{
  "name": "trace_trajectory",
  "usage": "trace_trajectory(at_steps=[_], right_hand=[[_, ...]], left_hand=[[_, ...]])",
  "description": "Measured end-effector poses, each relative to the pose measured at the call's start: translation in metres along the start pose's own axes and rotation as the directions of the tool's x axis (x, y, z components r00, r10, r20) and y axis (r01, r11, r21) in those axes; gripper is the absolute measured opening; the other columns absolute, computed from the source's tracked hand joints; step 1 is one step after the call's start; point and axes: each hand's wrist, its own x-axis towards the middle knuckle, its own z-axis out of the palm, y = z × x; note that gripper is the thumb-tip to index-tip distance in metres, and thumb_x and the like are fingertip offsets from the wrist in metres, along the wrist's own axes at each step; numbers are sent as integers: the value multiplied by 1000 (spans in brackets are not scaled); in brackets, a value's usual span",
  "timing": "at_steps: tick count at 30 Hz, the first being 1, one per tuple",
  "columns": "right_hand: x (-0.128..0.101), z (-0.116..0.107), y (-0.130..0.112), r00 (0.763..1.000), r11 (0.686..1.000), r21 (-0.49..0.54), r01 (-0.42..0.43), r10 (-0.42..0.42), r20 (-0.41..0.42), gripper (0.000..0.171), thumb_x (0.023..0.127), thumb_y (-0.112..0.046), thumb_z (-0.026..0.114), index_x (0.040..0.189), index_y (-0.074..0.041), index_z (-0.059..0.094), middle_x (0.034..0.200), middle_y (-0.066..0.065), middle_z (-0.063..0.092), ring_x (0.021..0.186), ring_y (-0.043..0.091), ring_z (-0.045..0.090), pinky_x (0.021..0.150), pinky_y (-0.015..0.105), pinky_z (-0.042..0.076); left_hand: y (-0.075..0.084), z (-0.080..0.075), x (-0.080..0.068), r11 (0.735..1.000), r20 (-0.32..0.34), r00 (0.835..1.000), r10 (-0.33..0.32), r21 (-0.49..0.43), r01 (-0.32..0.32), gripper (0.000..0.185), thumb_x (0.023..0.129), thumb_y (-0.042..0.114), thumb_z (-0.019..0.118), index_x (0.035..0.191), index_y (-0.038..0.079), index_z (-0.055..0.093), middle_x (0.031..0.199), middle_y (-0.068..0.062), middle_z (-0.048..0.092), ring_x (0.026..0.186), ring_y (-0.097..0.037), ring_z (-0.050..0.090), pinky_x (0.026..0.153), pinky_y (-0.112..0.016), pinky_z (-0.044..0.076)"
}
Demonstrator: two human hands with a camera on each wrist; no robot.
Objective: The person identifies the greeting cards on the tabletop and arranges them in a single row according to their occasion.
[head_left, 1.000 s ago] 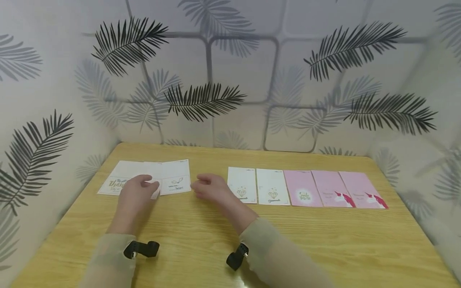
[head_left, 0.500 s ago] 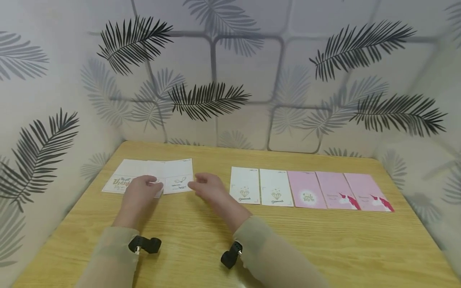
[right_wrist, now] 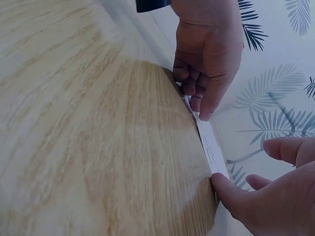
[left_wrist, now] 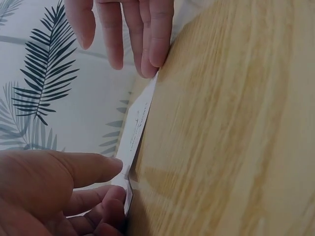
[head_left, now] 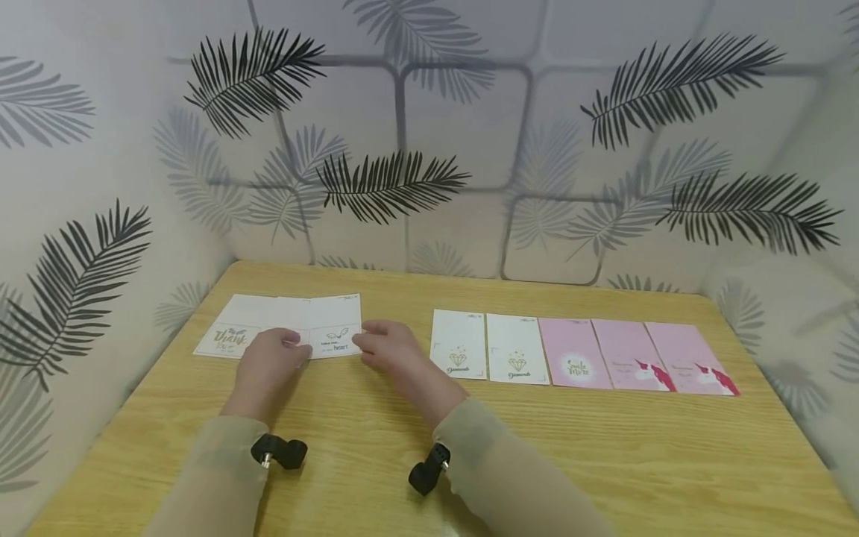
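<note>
Three white cards lie side by side at the left in the head view. The leftmost, the thank-you card (head_left: 231, 339), has gold lettering. The right one, the heart card (head_left: 335, 339), bears small wings and the word heart. My left hand (head_left: 274, 365) covers much of the white card (head_left: 293, 309) between them and pinches its near edge, thumb above and fingers curled below. My right hand (head_left: 396, 358) touches the heart card's right edge. In the right wrist view its thumb (right_wrist: 229, 194) meets the card's corner while the other fingers stay extended and apart.
Right of my hands, a row holds two white diamond cards (head_left: 458, 347), a pink Smile More card (head_left: 575, 354) and two pink unicorn cards (head_left: 634, 354). The wooden table (head_left: 537, 455) ends at a leaf-patterned backdrop (head_left: 456, 112).
My left hand has shifted slightly right and the middle card's raised near corner has come down level with its neighbours. My right hand has closed in on the heart card's right edge.
</note>
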Motion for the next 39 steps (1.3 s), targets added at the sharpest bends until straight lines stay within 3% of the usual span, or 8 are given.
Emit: trace_trajectory(at_steps=[9, 14, 27, 33, 39], right_hand=[[8, -1, 3, 999, 978, 206, -33, 26, 35, 59, 106, -6, 70, 158, 12, 49, 162, 29, 49, 148, 39, 54, 116, 44, 50], [12, -1, 5, 998, 966, 253, -49, 39, 44, 57, 106, -3, 67, 157, 13, 48, 161, 30, 50, 147, 41, 55, 115, 45, 51], [11, -1, 5, 997, 966, 249, -68, 59, 44, 54, 107, -2, 66, 157, 12, 50, 156, 28, 56, 144, 38, 58, 114, 44, 52], [11, -3, 7, 997, 962, 263, -68, 58, 46, 55, 106, -1, 67, 157, 13, 50, 154, 28, 58, 142, 37, 60, 114, 45, 52], [12, -3, 9, 998, 960, 272, -62, 51, 49, 55, 106, 0, 67, 157, 13, 49, 155, 28, 57, 141, 37, 61, 113, 44, 52]], left_hand=[[0, 3, 3, 1000, -18, 1000, -17, 6, 17, 50, 102, 24, 68, 141, -7, 65, 139, -31, 66, 126, -47, 62, 108, -62, 46], [4, 2, 0, 1000, -19, 1000, -24, 6, 24, 49, 102, 24, 68, 139, -7, 66, 138, -30, 66, 125, -47, 62, 108, -61, 46], [6, 5, -2, 999, -37, 999, -28, -37, 27, 49, 101, 21, 68, 139, -9, 66, 141, -30, 67, 132, -48, 60, 113, -61, 44], [7, 5, 1, 998, -86, 996, -6, -64, 1, 45, 104, 21, 66, 138, -8, 65, 134, -29, 70, 126, -46, 64, 108, -61, 47], [10, 5, 2, 995, -111, 993, -37, -99, 26, 42, 107, 21, 60, 140, -4, 64, 133, -29, 69, 120, -44, 65, 104, -61, 49]])
